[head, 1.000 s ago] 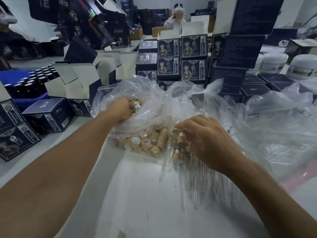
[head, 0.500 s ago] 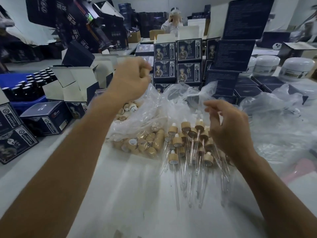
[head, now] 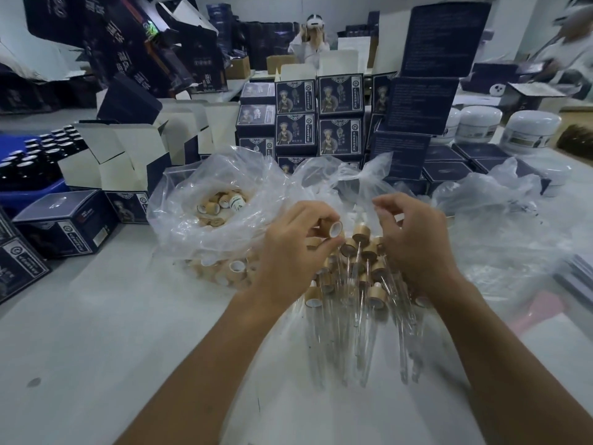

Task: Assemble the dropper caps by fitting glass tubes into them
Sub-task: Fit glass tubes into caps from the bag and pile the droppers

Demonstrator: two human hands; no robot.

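Left hand (head: pixel 290 252) grip pinched one cap (head: pixel 334 228), open end toward right hand (head: pixel 414 242), whose grip I couldn't tell, over the tubes (head: pixel 353 332) piled on the surface (head: pixel 128 332), probably ready for insertion.

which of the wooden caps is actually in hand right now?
The empty cap pinched in the left hand, white-lined opening toward the right hand. The rest lie in the bag or the tabletop pile.

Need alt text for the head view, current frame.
The left hand pinches a bamboo-coloured dropper cap beside the right hand, above a pile of assembled droppers on a white table. A clear bag of loose caps lies left; dark boxes are stacked behind.
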